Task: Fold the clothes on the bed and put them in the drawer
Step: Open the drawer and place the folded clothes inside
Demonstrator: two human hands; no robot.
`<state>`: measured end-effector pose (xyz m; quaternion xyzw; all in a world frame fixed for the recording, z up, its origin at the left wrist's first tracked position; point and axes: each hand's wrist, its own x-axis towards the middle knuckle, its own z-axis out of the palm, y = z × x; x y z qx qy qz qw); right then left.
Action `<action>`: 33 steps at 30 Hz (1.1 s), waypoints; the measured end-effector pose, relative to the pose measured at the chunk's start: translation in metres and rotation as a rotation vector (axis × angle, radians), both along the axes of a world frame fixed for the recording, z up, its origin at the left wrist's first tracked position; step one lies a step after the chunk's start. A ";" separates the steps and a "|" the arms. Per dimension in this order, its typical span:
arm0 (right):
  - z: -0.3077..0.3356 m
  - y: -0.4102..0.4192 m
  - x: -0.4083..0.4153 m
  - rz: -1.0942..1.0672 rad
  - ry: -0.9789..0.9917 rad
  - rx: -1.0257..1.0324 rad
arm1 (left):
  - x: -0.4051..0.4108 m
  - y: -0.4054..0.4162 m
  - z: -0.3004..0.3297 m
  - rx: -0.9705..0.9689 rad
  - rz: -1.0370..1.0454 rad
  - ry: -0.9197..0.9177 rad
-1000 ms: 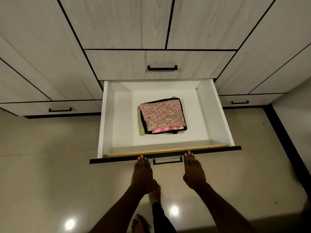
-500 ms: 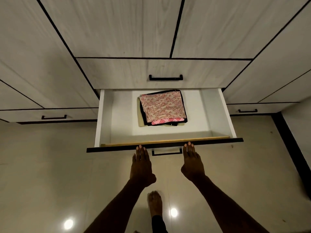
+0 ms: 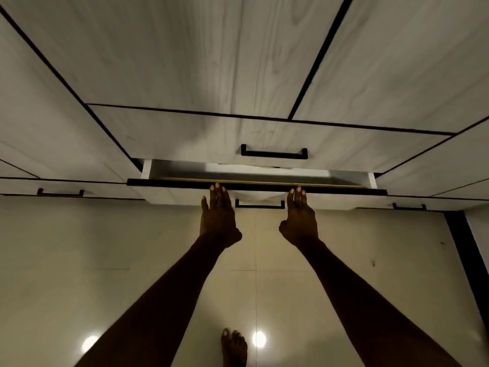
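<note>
The white drawer of the wood-grain wardrobe stands only a narrow gap out from the cabinet. Its inside is in shadow and the folded clothes in it are hidden. My left hand presses flat with straight fingers on the drawer front, left of the black handle. My right hand presses the same way on the front, right of the handle. Neither hand holds anything.
A closed drawer with a black handle sits directly above. Low drawers with handles flank the drawer at left and right. My bare foot stands on the glossy tiled floor. A dark skirting strip runs along the right wall.
Both hands have pushed the drawer inward, from wide out to nearly closed. The stack of folded clothes has gone out of sight under the upper drawer.
</note>
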<state>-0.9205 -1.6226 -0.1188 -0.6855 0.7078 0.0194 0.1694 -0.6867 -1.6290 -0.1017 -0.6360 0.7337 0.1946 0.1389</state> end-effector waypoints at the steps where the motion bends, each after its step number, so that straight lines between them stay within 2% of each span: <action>1: 0.000 -0.018 0.001 -0.006 0.009 0.006 | -0.001 -0.018 0.000 -0.004 0.005 -0.009; 7: 0.001 -0.070 0.018 -0.118 0.032 -0.016 | -0.014 -0.071 -0.001 -0.037 -0.029 -0.119; 15: -0.016 -0.074 0.051 -0.334 -0.074 -0.046 | -0.043 -0.076 -0.013 -0.115 0.149 -0.178; 21: -0.021 -0.081 0.064 -0.402 -0.132 -0.020 | -0.059 -0.084 -0.017 -0.073 0.363 -0.052; 28: -0.004 -0.097 0.081 -0.524 -0.314 0.017 | -0.048 -0.078 -0.019 -0.002 0.322 0.212; 33: 0.019 -0.082 0.073 -0.498 -0.272 0.054 | -0.036 -0.070 0.005 0.013 0.288 0.172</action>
